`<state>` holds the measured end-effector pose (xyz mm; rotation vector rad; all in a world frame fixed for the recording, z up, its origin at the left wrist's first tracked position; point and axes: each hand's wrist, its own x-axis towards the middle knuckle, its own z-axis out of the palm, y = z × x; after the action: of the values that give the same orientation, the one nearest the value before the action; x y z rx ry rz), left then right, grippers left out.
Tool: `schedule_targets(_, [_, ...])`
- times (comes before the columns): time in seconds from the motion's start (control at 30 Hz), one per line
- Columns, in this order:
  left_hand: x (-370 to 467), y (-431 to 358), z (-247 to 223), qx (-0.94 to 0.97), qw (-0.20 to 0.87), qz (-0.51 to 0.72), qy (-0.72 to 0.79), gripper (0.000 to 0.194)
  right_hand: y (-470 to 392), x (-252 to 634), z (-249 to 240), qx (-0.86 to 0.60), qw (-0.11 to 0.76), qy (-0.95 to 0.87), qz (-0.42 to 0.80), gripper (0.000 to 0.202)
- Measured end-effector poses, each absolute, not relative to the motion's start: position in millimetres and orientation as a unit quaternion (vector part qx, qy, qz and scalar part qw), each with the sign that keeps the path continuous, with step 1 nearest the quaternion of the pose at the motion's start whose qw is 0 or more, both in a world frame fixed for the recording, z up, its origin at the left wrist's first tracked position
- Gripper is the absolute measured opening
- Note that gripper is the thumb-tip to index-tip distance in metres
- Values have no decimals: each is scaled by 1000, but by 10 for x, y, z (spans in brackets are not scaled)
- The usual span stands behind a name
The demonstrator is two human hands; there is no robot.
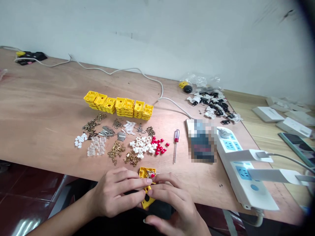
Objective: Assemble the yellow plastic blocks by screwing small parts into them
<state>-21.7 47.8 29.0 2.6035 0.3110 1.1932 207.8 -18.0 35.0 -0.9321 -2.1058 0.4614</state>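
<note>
At the table's front edge, a yellow plastic housing (144,172) lies with its open side up, and metal parts and a red button piece (153,176) sit inside it. Just nearer to me is a second yellow housing piece (147,204) with dark round holes. My left hand (120,190) grips this nearer piece from the left, its fingertips reaching over the gap between the two. From the right, my right hand (174,200) holds the same piece with bent fingers, its index finger beside the red button piece. Fingers hide part of both pieces.
Stacked yellow housings (124,106) stand beyond small piles of brass parts (116,151), white plastic parts (140,146) and red caps (159,146). A screwdriver (176,141) lies right of them, near a pixelated object (201,141) and a power strip (236,170) with chargers plugged in.
</note>
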Motion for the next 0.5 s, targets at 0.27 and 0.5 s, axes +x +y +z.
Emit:
schedule_targets(0.27, [-215, 459, 283, 898, 131, 405, 110, 18, -183, 2039, 334, -388, 372, -825, 173, 31])
schedule_targets(0.5, [-221, 460, 288, 898, 119, 407, 119, 18, -159, 2032, 306, -394, 395, -816, 153, 29])
